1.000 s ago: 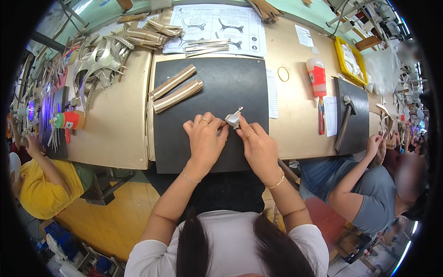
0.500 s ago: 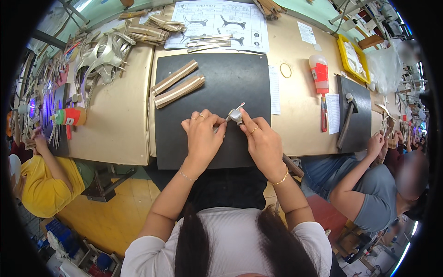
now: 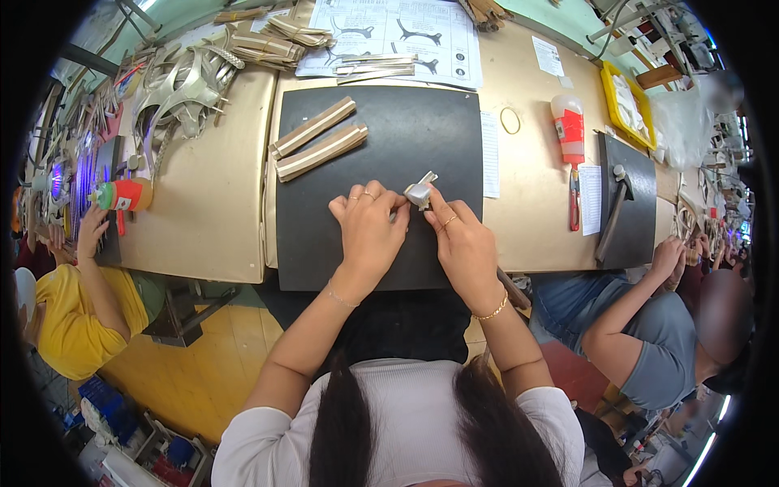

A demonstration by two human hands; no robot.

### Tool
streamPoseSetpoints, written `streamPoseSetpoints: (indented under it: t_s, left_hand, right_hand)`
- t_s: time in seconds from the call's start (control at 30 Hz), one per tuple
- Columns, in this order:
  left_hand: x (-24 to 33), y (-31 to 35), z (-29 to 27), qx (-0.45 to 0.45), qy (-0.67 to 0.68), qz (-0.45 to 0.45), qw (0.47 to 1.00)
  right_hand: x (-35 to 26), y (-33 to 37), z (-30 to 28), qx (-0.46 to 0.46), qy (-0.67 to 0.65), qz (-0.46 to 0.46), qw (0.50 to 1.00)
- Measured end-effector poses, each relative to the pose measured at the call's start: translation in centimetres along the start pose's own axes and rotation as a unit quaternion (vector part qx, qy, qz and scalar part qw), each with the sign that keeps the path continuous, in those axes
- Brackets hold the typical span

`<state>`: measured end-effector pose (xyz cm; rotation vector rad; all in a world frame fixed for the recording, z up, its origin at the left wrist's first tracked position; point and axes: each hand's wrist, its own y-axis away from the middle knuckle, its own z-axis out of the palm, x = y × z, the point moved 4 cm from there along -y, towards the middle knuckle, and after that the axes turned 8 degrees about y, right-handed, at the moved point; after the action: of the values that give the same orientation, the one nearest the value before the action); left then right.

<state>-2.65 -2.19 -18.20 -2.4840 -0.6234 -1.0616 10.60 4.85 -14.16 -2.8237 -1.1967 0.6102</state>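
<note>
Over the black work mat [image 3: 377,264], a small silvery-grey piece with thin pale strips [image 3: 418,194] is pinched between my two hands. My left hand [image 3: 367,231] is closed, its thumb and forefinger at the piece's left edge. On the other side, my right hand [image 3: 465,243] is closed too, fingertips against the piece's right edge. The fingers hide part of it, so I cannot make out its kind. Farther back on the mat lie two bundles of brown-and-cream striped strips, a nearer bundle [image 3: 322,152] and a farther bundle [image 3: 313,127].
Pale strips [image 3: 375,68] lie on a printed drawing sheet [image 3: 454,40] behind the mat. Silvery strap parts [image 3: 187,93] are heaped at left. Rightward are a rubber band [image 3: 510,120], a red-labelled bottle [image 3: 569,130], a yellow tray [image 3: 608,85] and a hammer [image 3: 614,213]. Co-workers sit at both sides.
Both hands still grip the silvery piece, now turned slightly, with more of its pale strips showing. At left, a co-worker's hand has reached up to the orange-labelled bottle. My view has shifted slightly.
</note>
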Motion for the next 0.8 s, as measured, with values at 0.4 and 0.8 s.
streamPoseSetpoints:
  t_s: [0.4, 0.8]
  left_hand:
    - [-0.6, 0.6, -1.0, 0.002, 0.038, -0.039, 0.999]
    - [-0.4, 0.5, -0.7, 0.007, 0.02, -0.023, 1.0]
  right_hand:
    - [0.4, 0.4, 0.2, 0.015, -0.006, 0.006, 1.0]
    - [-0.5, 0.1, -0.7, 0.048, -0.054, -0.008, 0.997]
